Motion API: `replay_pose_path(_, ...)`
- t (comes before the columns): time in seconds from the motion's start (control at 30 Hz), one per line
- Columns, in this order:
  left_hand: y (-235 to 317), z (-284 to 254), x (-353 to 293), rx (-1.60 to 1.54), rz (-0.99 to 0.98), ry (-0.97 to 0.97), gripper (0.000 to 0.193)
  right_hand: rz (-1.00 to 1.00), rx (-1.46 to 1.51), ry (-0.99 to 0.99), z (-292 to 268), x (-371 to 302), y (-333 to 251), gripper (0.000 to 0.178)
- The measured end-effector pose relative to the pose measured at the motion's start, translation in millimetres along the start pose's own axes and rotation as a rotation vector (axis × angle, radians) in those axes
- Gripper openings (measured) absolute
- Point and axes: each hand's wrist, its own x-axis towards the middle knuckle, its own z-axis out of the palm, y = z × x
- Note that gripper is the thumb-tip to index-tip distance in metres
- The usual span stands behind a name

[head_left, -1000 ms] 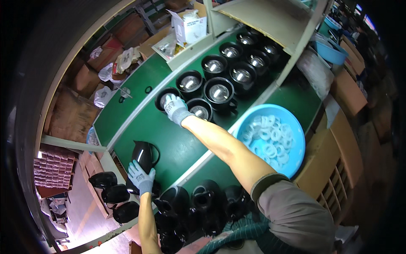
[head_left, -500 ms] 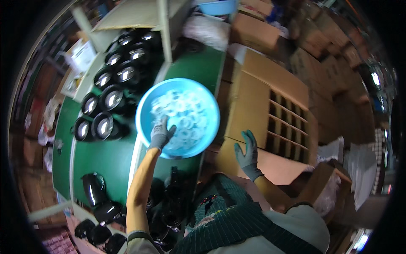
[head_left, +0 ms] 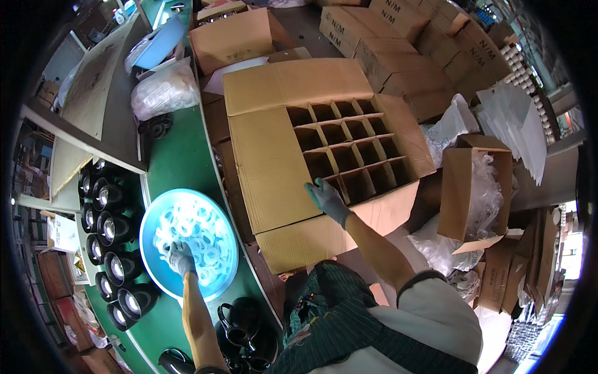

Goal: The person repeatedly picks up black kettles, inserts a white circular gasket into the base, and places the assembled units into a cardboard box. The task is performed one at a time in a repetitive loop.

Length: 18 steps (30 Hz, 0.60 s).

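A light blue basin (head_left: 148, 274) full of translucent white plastic rings (head_left: 200, 234) stands on the green bench. My gloved left hand (head_left: 182, 258) is down among the rings on the near side, its fingers drawn together; whether a ring is between them is hidden. To the right is an open carton (head_left: 268, 168) with a cardboard divider (head_left: 346, 146) forming several square cells, whose bottoms are dark. My gloved right hand (head_left: 330, 201) hovers by the carton's near left inner corner, fingers apart and nothing in them.
Glossy black pots (head_left: 121, 265) stand in rows left of the basin. More black vessels (head_left: 243, 324) lie on the near bench. Clear plastic bags (head_left: 165, 90) sit at the far end. A smaller box with plastic film (head_left: 458, 193) stands right; stacked cartons (head_left: 405, 62) are behind.
The view has swung to the right, so the basin appears further left and the carton more central. My left hand stays in the basin, its fingers now closer together; my right hand has reached the divider's corner.
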Motion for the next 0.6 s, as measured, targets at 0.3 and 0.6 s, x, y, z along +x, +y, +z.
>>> replay_pose_path(0.3,-64.8,-75.7,-2.0,-0.05,0.151,0.191,0.049,-1.228,0.114,0.141,48.0,-45.4,-148.6,0.031)
replay_pose_path(0.6,-26.5,-127.3,16.7,-0.919,-0.087,0.307,0.034,-1.251,-0.126,-0.438,179.1,-50.7,-135.4,0.046)
